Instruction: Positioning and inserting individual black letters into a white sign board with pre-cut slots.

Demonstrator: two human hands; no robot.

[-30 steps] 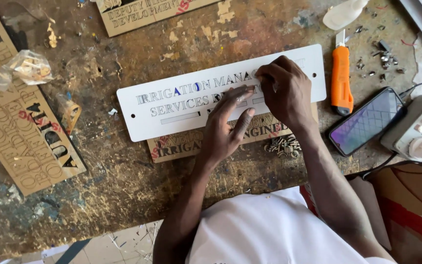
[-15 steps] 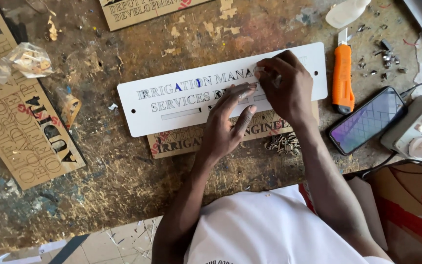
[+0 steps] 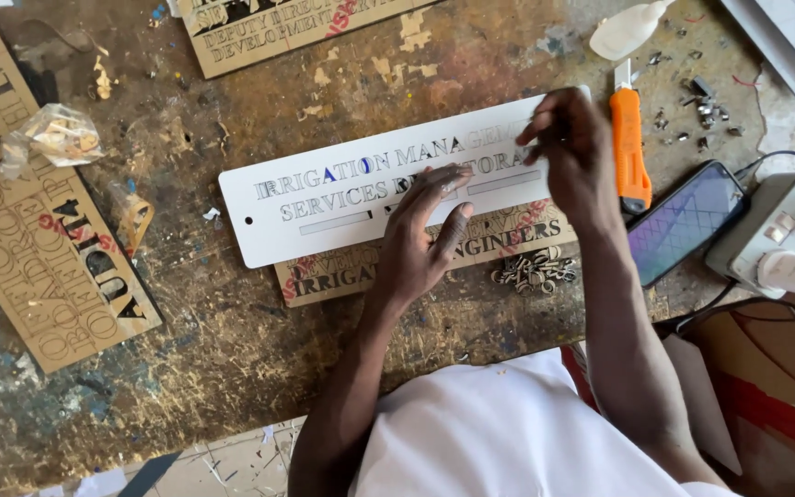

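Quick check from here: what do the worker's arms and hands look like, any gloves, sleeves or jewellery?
Both arms are bare from the elbow down: no gloves, no watch, no rings visible on the left hand or the right hand. The person wears a white top; its sleeves end above what shows.

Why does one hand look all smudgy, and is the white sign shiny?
Head view: the right hand is smeared with motion blur at its fingertips, while the left hand on the white sign plate looks sharper. The plate is evenly bright with no strong glare; the phone screen shows a soft sheen. Daylight is flat, shadows faint.
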